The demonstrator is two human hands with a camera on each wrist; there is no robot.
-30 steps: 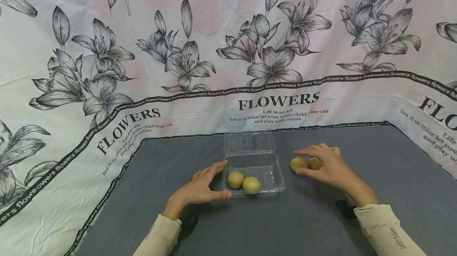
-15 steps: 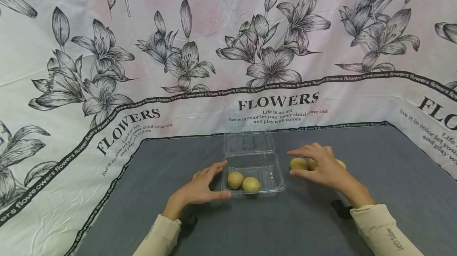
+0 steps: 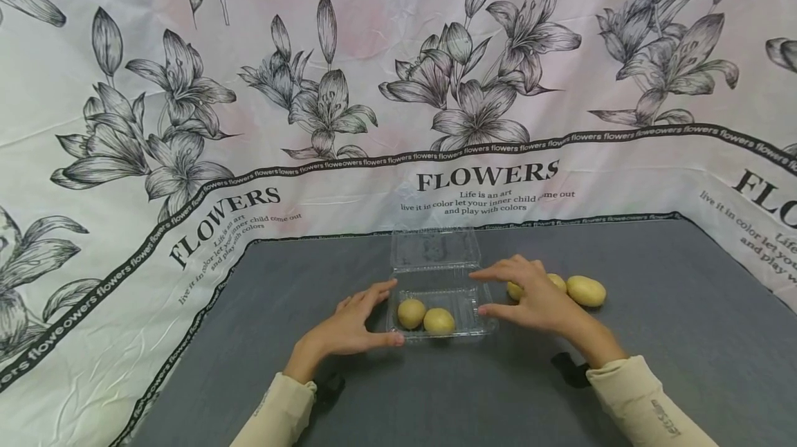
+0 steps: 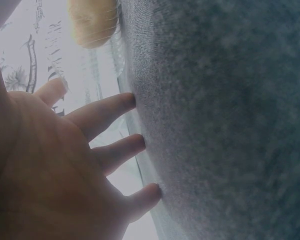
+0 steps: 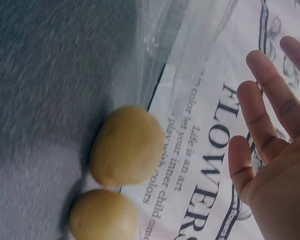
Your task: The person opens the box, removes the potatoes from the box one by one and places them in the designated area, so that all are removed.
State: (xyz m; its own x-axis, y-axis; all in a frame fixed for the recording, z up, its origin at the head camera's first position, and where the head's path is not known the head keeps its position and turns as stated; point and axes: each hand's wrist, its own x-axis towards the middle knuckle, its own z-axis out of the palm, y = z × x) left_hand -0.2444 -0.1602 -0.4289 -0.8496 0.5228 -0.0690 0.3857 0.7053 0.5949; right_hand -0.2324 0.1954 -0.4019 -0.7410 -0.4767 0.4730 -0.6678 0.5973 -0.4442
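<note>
A clear plastic clamshell box (image 3: 429, 282) stands with its lid (image 3: 436, 250) laid back; two potatoes (image 3: 411, 313) sit at its front left. My left hand (image 3: 351, 326) is at the box's left side, thumb by the front corner, fingers spread and the tips down near the tabletop in the left wrist view. My right hand (image 3: 535, 302) holds nothing; its thumb and forefinger overlap the box's right edge in the head view. Behind and beside that hand lie several more potatoes (image 3: 587, 290), some partly hidden by it. Two potatoes (image 5: 127, 145) show in the right wrist view.
A grey cloth covers the table (image 3: 299, 274). Behind it hangs a white curtain (image 3: 349, 205) printed with lilies and the word FLOWERS. Dark straps (image 3: 569, 369) show under the wrists.
My right hand has moved left, from over the loose potatoes to the box's right edge, uncovering the rightmost potato. The left hand and the box have stayed in place.
</note>
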